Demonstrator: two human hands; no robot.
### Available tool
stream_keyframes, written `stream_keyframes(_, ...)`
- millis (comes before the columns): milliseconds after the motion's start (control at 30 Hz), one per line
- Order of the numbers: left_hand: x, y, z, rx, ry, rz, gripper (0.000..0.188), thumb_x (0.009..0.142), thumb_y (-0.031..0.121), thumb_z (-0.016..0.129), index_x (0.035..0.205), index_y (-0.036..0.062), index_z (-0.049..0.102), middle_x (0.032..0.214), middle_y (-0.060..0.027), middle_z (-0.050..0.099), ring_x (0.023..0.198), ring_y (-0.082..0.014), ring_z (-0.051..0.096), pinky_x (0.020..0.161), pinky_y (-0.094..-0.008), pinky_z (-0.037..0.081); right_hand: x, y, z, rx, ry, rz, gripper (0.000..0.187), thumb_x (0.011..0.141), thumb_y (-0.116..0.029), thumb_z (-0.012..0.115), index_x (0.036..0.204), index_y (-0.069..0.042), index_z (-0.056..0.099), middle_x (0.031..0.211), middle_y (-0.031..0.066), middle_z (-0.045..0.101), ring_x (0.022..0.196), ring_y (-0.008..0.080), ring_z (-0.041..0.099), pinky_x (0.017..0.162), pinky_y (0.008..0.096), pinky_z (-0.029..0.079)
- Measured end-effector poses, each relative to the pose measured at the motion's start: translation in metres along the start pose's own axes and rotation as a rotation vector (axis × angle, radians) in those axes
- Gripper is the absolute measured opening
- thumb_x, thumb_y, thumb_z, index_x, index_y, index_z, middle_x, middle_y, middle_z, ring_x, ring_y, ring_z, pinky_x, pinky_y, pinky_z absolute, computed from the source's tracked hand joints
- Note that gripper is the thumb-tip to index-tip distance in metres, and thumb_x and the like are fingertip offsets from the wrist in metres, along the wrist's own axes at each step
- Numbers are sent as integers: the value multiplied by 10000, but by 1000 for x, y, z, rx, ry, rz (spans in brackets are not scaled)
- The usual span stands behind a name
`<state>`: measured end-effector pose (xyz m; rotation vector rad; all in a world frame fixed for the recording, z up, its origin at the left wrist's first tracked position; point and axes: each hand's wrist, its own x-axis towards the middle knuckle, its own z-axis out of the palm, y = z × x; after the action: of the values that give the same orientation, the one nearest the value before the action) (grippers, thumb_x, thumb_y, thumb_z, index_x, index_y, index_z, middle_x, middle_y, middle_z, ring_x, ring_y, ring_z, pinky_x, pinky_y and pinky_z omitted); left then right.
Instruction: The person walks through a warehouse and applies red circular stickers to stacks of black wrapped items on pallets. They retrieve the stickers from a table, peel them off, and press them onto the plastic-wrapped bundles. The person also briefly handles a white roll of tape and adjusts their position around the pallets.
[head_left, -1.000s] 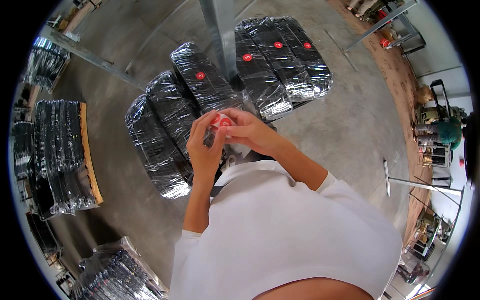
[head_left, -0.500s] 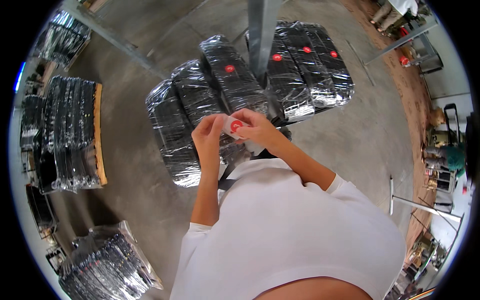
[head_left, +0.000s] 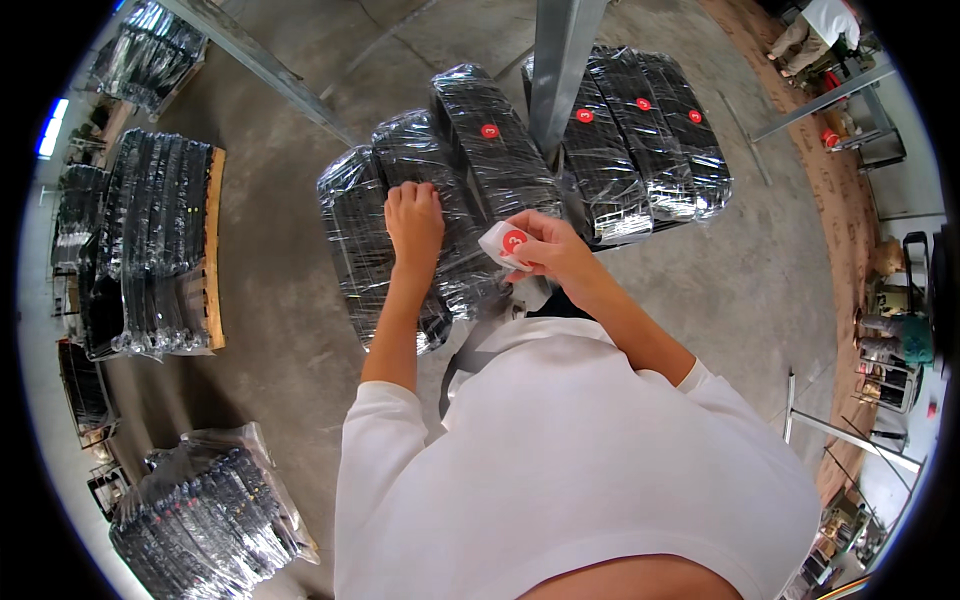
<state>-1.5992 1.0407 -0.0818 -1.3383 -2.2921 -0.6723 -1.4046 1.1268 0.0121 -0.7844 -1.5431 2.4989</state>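
Several black bundles wrapped in clear plastic film stand side by side in front of me. My left hand (head_left: 413, 228) is over the second wrapped bundle (head_left: 408, 150) from the left, back of the hand up. Its fingers are bent down and close together; whatever is under the fingertips is hidden. My right hand (head_left: 550, 250) pinches a white strip of stickers (head_left: 495, 243), with a red round sticker (head_left: 514, 242) showing on it. Similar red stickers are on the third bundle (head_left: 480, 105) and on the bundles to the right, such as the nearest one (head_left: 598, 165).
A grey metal post (head_left: 563, 80) rises between the bundles. Wrapped black stacks (head_left: 160, 240) stand on a wooden pallet (head_left: 216, 250) at left, with another wrapped stack (head_left: 205, 525) at lower left. A person (head_left: 815, 35) is at far upper right. Metal frame bars (head_left: 850, 435) lie right.
My left hand has left the sticker strip and moved forward over the second bundle. My right hand keeps the strip, now a little further right in the picture.
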Motion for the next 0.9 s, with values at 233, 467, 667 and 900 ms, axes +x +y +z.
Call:
stream_keyframes(233, -19, 49, -61, -420, -38, -233, 99, 770, 82, 597, 860, 57, 629, 891, -65, 590, 838, -245, 526, 738, -344, 417, 3, 9, -8, 74, 54, 10, 325, 803, -174, 566, 1076, -9, 501, 973, 70, 562, 861, 128, 569, 747, 292, 516)
stream_keyframes(467, -33, 105, -102, -806, -72, -255, 285, 758, 21, 615, 1041, 45, 591, 1070, -113, 558, 962, -232, 547, 804, -306, 453, 2, 12, 5, 123, -99, -11, 326, 880, -232, 528, 1105, -2, 475, 959, 45, 549, 886, 103, 561, 809, 270, 504)
stream_keyframes(667, -42, 93, -96, -1067, -107, -553, 298, 777, 24, 604, 1072, -6, 570, 1047, -111, 554, 928, -166, 561, 806, -258, 454, 0, 13, 7, 88, -136, -30, 340, 851, -126, 538, 1152, 7, 452, 1013, 61, 538, 949, 120, 549, 845, 263, 487)
stream_keyframes(900, -51, 91, -102, -1230, -123, -781, 238, 800, 37, 597, 1031, -19, 605, 943, -77, 584, 825, -121, 582, 747, -224, 456, 6, 19, 14, -40, -102, -50, 313, 840, -141, 570, 1089, 24, 478, 1005, 77, 546, 899, 119, 564, 787, 264, 515)
